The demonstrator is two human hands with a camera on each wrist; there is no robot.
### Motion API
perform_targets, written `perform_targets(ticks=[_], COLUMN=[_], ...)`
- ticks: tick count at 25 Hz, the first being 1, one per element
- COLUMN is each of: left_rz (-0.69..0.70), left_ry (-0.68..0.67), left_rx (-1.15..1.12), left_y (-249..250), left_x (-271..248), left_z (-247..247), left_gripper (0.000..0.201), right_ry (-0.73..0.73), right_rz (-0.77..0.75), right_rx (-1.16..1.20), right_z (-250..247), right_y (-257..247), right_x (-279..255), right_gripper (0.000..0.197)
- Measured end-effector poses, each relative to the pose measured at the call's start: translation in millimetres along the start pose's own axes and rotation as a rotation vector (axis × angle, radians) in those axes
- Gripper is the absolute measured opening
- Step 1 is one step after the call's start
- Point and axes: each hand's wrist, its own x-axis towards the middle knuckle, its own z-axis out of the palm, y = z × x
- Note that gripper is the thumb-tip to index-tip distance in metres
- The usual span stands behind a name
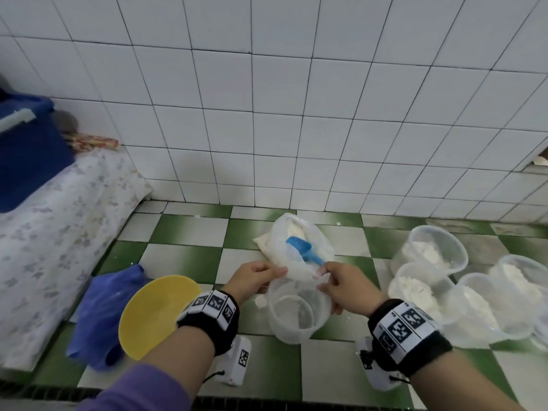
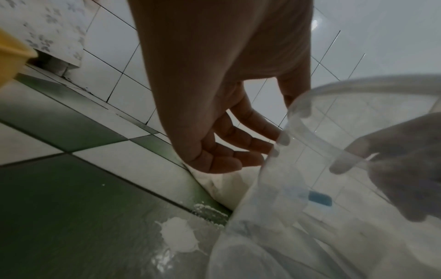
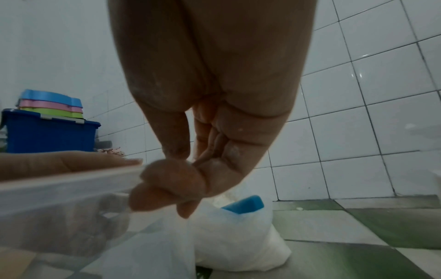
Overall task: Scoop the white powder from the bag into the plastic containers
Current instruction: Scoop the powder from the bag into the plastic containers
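Note:
An empty clear plastic container (image 1: 296,321) stands tilted on the green-and-white tiled floor, just in front of the white powder bag (image 1: 278,232). A blue scoop (image 1: 301,247) rests inside the bag's open mouth. My left hand (image 1: 281,271) holds the container's rim on the left, thumb above and fingers (image 2: 238,160) against its wall (image 2: 334,132). On the opposite side my right hand (image 1: 323,272) grips the rim with curled fingers (image 3: 171,181). The bag's loose edge lies against the rim between my hands. The right wrist view shows the scoop (image 3: 245,204) above the bag (image 3: 238,245).
Several clear containers holding powder (image 1: 430,250) (image 1: 415,289) (image 1: 480,307) crowd the floor at right. A yellow bowl (image 1: 154,312) and blue plastic (image 1: 98,310) lie at left. Spilled powder (image 2: 179,234) dots the floor. A blue bin (image 1: 26,155) sits on a floral-covered ledge (image 1: 53,232).

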Motion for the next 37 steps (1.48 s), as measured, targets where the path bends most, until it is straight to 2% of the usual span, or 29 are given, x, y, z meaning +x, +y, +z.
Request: perform_targets(ticks=[3, 4, 6, 8, 11, 13, 15, 17, 20, 23, 27, 29, 31, 34, 37], left_rz=[-0.040, -0.060, -0.085, -0.105, -0.157, -0.213, -0.242, -0.233, -0.195, -0.127, -0.053, -0.059, -0.116, -0.197, -0.173], left_ry=[-0.063, -0.056, 0.023, 0.126, 0.165, 0.138, 0.087, 0.080, 0.102, 0.085, 0.040, 0.025, -0.007, -0.082, -0.060], left_rx=[0.027, 0.038, 0.052, 0.070, 0.062, 0.114, 0.165, 0.138, -0.053, -0.200, -0.233, -0.248, -0.247, -0.251, -0.388], left_y=[3, 5, 14, 24, 42, 49, 54, 57, 66, 76, 86, 86, 81, 69, 62], left_x=[6, 9, 17, 27, 45, 57, 66, 76, 79, 76, 73, 71, 66, 58, 60], left_z=[-7, -9, -14, -18, -19, -14, -8, -5, -8, -18, -28, -32, -32, -31, -31], left_gripper=[0.034, 0.036, 0.040, 0.039, 0.044, 0.049, 0.048, 0.040, 0.031, 0.027, 0.029, 0.031, 0.033, 0.040, 0.041], right_ry=[0.001, 0.052, 0.250, 0.372, 0.257, 0.146, 0.072, 0.080, 0.171, 0.262, 0.329, 0.345, 0.304, 0.150, 0.087], right_rz=[0.045, 0.082, 0.178, 0.270, 0.381, 0.450, 0.474, 0.465, 0.453, 0.387, 0.293, 0.289, 0.326, 0.387, 0.423], right_rx=[0.124, 0.176, 0.222, 0.158, 0.091, 0.167, 0.246, 0.385, 0.606, 0.698, 0.792, 0.839, 0.926, 1.212, 1.466], right_z=[-3, -5, -15, -26, -33, -31, -29, -32, -42, -55, -66, -64, -56, -44, -41], right_y=[5, 9, 18, 28, 33, 34, 32, 30, 25, 13, -3, -4, 4, 22, 33], right_x=[-1, 3, 17, 37, 70, 88, 99, 109, 117, 122, 123, 121, 117, 109, 106], right_gripper=[0.011, 0.017, 0.024, 0.028, 0.034, 0.035, 0.026, 0.015, 0.016, 0.018, 0.018, 0.018, 0.018, 0.025, 0.035])
